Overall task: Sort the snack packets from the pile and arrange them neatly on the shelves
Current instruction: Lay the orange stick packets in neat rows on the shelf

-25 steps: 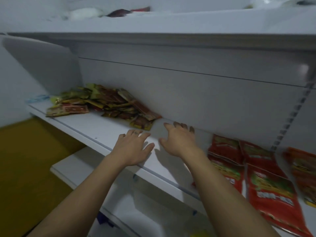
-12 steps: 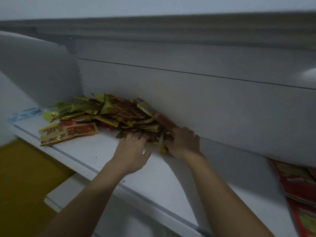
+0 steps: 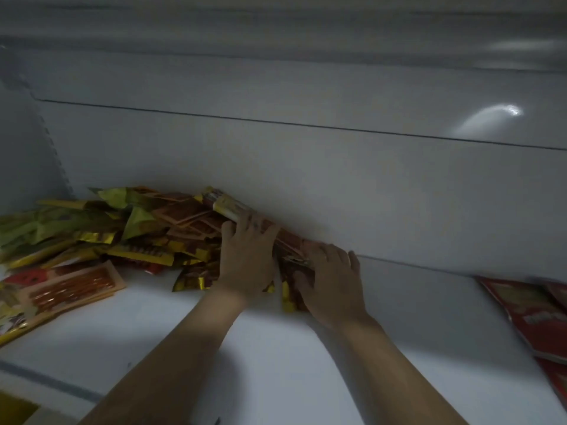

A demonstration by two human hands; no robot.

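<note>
Both hands have pushed into the pile [image 3: 122, 234] on the shelf [image 3: 276, 348]: left hand [image 3: 245, 262] pressing flat on it, right hand [image 3: 333, 280] gripping the end packets [image 3: 291, 243].

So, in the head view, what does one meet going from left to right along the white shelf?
A heap of yellow, green and brown foil snack packets → left hand → right hand → flat red plastic packets.

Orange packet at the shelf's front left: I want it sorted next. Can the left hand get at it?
Probably yes: the orange packet lies flat before the pile, uncovered, and bare shelf in front leaves the left hand a free way.
</note>
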